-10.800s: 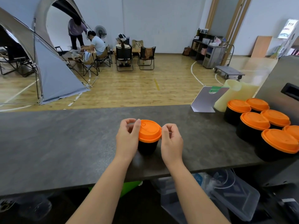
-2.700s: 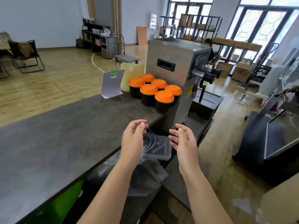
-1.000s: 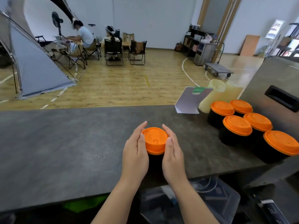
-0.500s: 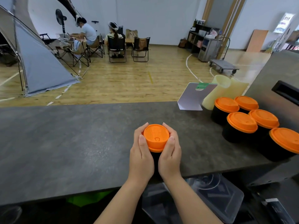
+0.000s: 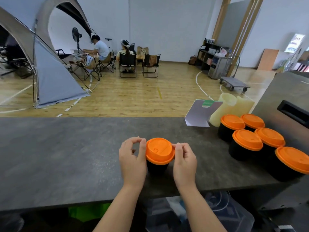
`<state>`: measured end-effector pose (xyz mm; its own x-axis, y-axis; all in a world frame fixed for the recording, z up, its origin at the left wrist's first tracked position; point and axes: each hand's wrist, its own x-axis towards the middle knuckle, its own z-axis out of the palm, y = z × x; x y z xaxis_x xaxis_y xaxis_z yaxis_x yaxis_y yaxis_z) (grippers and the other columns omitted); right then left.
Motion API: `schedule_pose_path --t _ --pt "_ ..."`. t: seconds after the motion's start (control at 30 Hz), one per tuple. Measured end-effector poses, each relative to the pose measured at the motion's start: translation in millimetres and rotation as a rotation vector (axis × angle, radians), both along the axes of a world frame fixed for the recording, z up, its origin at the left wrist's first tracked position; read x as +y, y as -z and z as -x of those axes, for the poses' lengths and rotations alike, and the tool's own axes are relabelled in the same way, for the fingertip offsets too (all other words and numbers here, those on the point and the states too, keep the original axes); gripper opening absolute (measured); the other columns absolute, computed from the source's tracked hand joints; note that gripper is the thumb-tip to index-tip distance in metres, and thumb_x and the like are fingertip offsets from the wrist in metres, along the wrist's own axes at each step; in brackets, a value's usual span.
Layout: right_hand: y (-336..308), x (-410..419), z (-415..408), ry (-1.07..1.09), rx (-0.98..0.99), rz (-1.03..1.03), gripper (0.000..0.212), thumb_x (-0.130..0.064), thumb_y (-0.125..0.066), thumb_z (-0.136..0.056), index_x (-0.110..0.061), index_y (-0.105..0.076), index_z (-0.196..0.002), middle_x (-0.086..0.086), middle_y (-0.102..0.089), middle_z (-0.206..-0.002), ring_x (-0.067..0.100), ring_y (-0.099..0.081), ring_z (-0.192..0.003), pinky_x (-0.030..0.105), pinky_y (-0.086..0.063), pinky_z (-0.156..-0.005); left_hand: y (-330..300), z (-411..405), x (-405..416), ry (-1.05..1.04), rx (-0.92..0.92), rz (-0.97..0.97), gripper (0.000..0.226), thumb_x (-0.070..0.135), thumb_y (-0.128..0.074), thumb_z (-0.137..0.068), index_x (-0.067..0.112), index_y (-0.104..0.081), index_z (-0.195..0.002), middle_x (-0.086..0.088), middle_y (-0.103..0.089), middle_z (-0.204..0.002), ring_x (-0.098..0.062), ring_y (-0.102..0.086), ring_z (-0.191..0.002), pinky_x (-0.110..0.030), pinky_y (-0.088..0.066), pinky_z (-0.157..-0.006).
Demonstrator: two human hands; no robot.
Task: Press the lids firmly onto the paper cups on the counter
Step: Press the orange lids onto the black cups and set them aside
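On the counter (image 5: 66, 156), left hand (image 5: 133, 158) and right hand (image 5: 184, 159) pinching the orange lid (image 5: 159, 150); no legible writing.

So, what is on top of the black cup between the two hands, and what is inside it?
An orange lid sits on the black cup. The left hand and right hand touch the lid's rim with their fingertips. The lid covers the opening, so the inside cannot be seen.

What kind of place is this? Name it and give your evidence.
Probably a drinks counter set up inside a sports hall: lidded cups beside a steel machine, court lines on the wooden floor, and a tent with folding chairs beyond.
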<state>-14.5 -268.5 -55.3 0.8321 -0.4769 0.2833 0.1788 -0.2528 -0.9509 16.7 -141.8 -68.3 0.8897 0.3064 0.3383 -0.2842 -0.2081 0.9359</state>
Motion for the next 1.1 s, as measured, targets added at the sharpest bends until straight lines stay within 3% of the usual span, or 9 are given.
schedule_pose_path --t 0.17,0.23,0.33,0.47,0.6,0.77,0.93,1.03,1.1 --pt "-2.2 11.8 -2.3 -0.081 0.001 0.006 0.012 -0.02 -0.046 -0.103 -0.02 -0.058 -0.102 -0.006 -0.062 -0.086 -0.006 -0.058 -0.075 0.009 -0.045 -0.067 -10.0 -0.9 5.8 -0.017 0.022 -0.015 0.047 0.053 -0.031 -0.103 0.039 -0.068 -0.079 0.016 -0.07 -0.093 -0.01 -0.063 -0.102 -0.032 -0.048 -0.089" --pt "1.6 20.0 -3.9 -0.147 0.011 -0.001 0.022 -0.032 -0.038 -0.106 -0.031 -0.058 -0.116 -0.014 -0.065 -0.099 -0.009 -0.06 -0.09 0.008 -0.046 -0.076 -11.1 6.5 4.2 0.016 0.038 -0.035 0.055 0.061 -0.022 -0.1 0.039 -0.072 -0.093 0.021 -0.068 -0.103 -0.007 -0.06 -0.111 -0.025 -0.044 -0.092" --pt "8.6 34.3 -4.9 -0.209 0.024 -0.008 0.036 -0.054 -0.034 -0.095 -0.046 -0.058 -0.12 -0.027 -0.063 -0.112 0.002 -0.062 -0.106 0.023 -0.052 -0.088 -8.9 17.8 2.4 0.087 0.046 -0.118 0.061 0.069 -0.018 -0.09 0.039 -0.062 -0.12 0.024 -0.058 -0.112 -0.006 -0.055 -0.113 -0.014 -0.041 -0.086" --pt "13.0 42.3 -4.7 -0.172 -0.02 0.01 0.039 -0.057 -0.031 -0.091 -0.05 -0.057 -0.12 -0.031 -0.061 -0.113 0.002 -0.062 -0.105 0.027 -0.055 -0.085 -2.6 19.7 2.6 0.119 0.055 -0.093 0.063 0.067 -0.024 -0.09 0.035 -0.057 -0.132 0.012 -0.062 -0.122 -0.01 -0.061 -0.107 -0.021 -0.052 -0.083" --pt "10.7 39.6 -6.1 -0.177 -0.033 0.058 0.036 -0.054 -0.029 -0.092 -0.052 -0.056 -0.116 -0.031 -0.061 -0.112 0.0 -0.061 -0.105 0.019 -0.053 -0.083 -3.0 19.2 3.2 0.141 0.062 -0.093 0.062 0.064 -0.024 -0.091 0.033 -0.056 -0.134 0.011 -0.062 -0.123 -0.008 -0.06 -0.107 -0.019 -0.051 -0.083" --pt "11.7 34.5 -8.1 -0.209 -0.004 0.063 0.038 -0.053 -0.029 -0.092 -0.051 -0.056 -0.118 -0.024 -0.062 -0.118 0.0 -0.06 -0.108 0.026 -0.053 -0.09 -4.4 19.5 7.6 0.192 0.055 -0.13 0.063 0.064 -0.024 -0.091 0.031 -0.055 -0.135 0.011 -0.063 -0.123 -0.009 -0.06 -0.109 -0.024 -0.052 -0.088" --pt "3.6 31.1 -4.8 -0.266 0.044 0.057 0.03 -0.043 -0.037 -0.098 -0.042 -0.057 -0.121 -0.022 -0.062 -0.113 -0.004 -0.06 -0.102 0.016 -0.051 -0.083 -8.7 14.0 21.4 0.292 0.092 -0.254 0.061 0.068 -0.022 -0.091 0.037 -0.05 -0.136 0.011 -0.06 -0.124 -0.006 -0.058 -0.109 -0.022 -0.05 -0.088" --pt "-1.8 23.4 -7.9 -0.18 0.023 0.006 0.021 -0.019 -0.048 -0.103 -0.025 -0.067 -0.098 -0.014 -0.07 -0.087 -0.001 -0.064 -0.084 0.013 -0.048 -0.07 -16.6 -4.2 39.2 0.261 0.08 -0.386 0.048 0.058 -0.033 -0.1 0.031 -0.057 -0.133 0.012 -0.063 -0.123 -0.006 -0.059 -0.112 -0.03 -0.05 -0.095" --pt "-4.6 22.0 -9.4 -0.109 -0.006 -0.011 0.022 -0.012 -0.052 -0.099 -0.019 -0.064 -0.082 -0.01 -0.067 -0.072 0.0 -0.06 -0.069 0.015 -0.045 -0.064 -23.3 -13.9 47.7 0.138 0.059 -0.391 0.031 0.051 -0.049 -0.099 0.029 -0.066 -0.112 0.014 -0.068 -0.107 -0.006 -0.063 -0.101 -0.031 -0.052 -0.089"
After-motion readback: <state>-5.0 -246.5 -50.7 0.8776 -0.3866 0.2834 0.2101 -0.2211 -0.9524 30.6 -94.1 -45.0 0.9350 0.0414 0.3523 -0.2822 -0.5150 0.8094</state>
